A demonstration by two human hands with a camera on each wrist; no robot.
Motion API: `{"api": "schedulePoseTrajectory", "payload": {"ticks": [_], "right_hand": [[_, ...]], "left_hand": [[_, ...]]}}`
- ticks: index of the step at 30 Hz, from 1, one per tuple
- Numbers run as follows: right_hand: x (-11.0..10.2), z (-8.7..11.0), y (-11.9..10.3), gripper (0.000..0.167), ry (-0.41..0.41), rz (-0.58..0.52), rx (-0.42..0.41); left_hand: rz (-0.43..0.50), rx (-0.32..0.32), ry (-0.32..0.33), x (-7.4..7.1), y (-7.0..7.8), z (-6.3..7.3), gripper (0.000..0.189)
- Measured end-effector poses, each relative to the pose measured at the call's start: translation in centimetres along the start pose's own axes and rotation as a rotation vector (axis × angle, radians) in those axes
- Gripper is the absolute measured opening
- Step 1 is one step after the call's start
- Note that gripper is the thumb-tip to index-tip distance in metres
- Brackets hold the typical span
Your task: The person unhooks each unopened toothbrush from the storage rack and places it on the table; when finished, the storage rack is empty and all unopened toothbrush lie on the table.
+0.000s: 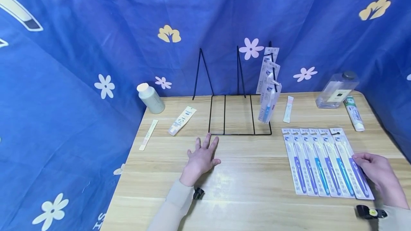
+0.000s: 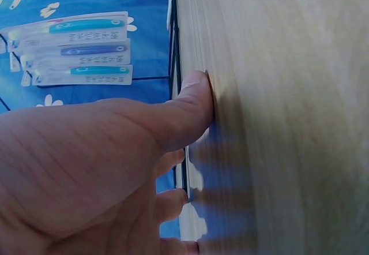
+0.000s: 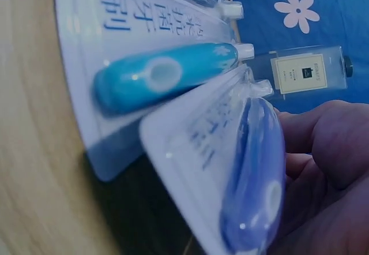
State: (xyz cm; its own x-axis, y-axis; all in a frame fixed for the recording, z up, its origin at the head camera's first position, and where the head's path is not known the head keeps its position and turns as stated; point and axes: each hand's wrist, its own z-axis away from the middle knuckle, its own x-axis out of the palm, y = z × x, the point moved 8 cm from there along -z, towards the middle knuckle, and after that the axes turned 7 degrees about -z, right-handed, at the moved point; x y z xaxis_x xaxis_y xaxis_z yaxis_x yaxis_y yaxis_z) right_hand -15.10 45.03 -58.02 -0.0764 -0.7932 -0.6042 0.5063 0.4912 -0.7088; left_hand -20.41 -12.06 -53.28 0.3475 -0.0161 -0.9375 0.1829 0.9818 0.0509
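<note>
At the right of the table my right hand [image 1: 377,170] pinches the edge of a packaged purple toothbrush [image 1: 352,163], the rightmost of an overlapping row. In the right wrist view this pack is tilted up beside a teal-handled packaged toothbrush [image 3: 167,73]. Several more packaged toothbrushes [image 1: 318,163] with purple and blue handles lie side by side to its left. My left hand [image 1: 200,158] rests on the wood with fingers spread, its fingertips right at the front bar of a black wire rack [image 1: 239,134]. From the rack's right prong hang several packaged toothbrushes [image 1: 269,101].
Behind the left hand are a white-capped bottle [image 1: 152,99], a flat tube [image 1: 182,120] and a slim sachet [image 1: 148,134]. Another sachet [image 1: 288,109], a clear bottle [image 1: 337,90] and a toothpaste tube [image 1: 354,114] lie at the back right. A blue curtain [image 1: 205,6] encloses the table's back.
</note>
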Motion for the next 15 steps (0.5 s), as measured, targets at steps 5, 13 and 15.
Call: {"api": "schedulePoseTrajectory", "payload": {"ticks": [5, 13, 15], "right_hand": [[0.2, -0.4, -0.2, 0.05, -0.024, 0.018, 0.038], [-0.6, 0.4, -2.4, 0.045, 0.029, 0.203, -0.085], [-0.8, 0.7, -2.9, 0.042, 0.052, 0.247, -0.108]], "left_hand": [[-0.003, 0.001, 0.014, 0.1, -0.1, -0.1, 0.092], [-0.005, 0.003, 0.011, 0.2, 0.0, -0.1, 0.093], [-0.006, 0.005, 0.012, 0.2, 0.0, -0.1, 0.092]]}}
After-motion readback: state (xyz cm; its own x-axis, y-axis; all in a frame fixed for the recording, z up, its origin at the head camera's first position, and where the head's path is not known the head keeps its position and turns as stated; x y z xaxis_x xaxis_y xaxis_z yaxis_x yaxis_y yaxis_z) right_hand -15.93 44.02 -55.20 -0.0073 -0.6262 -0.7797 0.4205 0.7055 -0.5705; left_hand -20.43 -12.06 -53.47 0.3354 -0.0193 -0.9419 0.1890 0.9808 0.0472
